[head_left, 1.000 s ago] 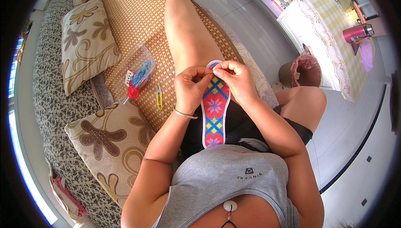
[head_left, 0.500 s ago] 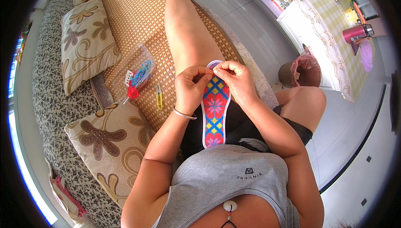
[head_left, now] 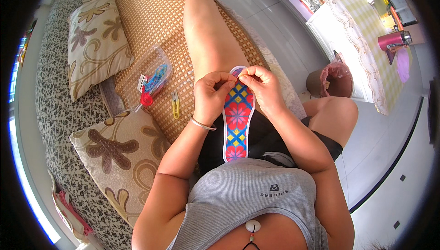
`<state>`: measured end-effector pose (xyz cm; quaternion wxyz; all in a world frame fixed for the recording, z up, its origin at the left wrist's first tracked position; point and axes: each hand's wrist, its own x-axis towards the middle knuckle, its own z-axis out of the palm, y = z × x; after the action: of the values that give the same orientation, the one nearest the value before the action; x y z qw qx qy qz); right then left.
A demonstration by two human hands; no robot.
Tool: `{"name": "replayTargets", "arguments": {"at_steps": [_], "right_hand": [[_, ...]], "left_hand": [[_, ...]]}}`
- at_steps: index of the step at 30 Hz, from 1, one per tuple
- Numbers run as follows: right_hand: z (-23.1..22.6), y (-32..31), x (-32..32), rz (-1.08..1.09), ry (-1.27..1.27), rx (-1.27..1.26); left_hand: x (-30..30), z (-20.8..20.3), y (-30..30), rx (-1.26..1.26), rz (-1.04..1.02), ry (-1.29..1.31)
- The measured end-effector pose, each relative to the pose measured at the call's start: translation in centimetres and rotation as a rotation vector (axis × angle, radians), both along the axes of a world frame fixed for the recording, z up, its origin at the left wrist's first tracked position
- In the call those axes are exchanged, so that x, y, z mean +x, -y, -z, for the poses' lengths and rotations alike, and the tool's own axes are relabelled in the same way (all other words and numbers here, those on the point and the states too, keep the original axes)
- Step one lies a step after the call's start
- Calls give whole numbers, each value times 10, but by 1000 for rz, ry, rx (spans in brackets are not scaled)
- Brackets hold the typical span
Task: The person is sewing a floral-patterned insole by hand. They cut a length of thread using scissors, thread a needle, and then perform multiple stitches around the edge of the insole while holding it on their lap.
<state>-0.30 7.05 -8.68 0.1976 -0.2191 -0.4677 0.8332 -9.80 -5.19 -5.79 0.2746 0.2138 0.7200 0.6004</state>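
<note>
A long embroidered insole with a white edge and red, blue, yellow and pink star patterns lies over my lap, its rounded far end pointing away from me. At the upper left edge, my left hand is closed on the insole, thumb and forefinger pinched together. My right hand is closed in a pinch beside it, at the upper right part of the insole. The two pinches nearly meet over the pattern. Whatever is between the right fingertips is too small to make out.
To my left on the woven mat lie yellow-handled thread snips and a clear bag with blue thread, a red item beside it. Patterned cushions stand further left. At right are a lined bin and a cloth-covered table.
The view has shifted slightly. Both hands remain pinched at the far part of the insole, with only small movement of the fingers.
</note>
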Motion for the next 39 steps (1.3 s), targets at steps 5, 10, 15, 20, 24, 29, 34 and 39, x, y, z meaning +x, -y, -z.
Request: {"name": "replayTargets", "arguments": {"at_steps": [5,10,15,20,24,29,34,39], "right_hand": [[0,1,1,6,-11,-49],[0,1,1,8,-24,-78],[0,1,0,7,-37,-88],[-1,0,1,5,-22,-73],[-1,1,0,10,-20,-76],[1,1,1,9,-29,-88],[0,1,2,6,-33,-102],[-3,2,1,-10,-25,-96]], "left_hand": [[0,3,0,5,-10,-10],[2,2,-1,14,-25,-3],[0,-2,1,-46,11,21],[-1,-3,1,-82,34,24],[1,0,-1,-14,2,-29],[0,-3,0,-74,30,5],[2,-6,0,-61,21,-40],[2,-4,0,-43,23,-118]]}}
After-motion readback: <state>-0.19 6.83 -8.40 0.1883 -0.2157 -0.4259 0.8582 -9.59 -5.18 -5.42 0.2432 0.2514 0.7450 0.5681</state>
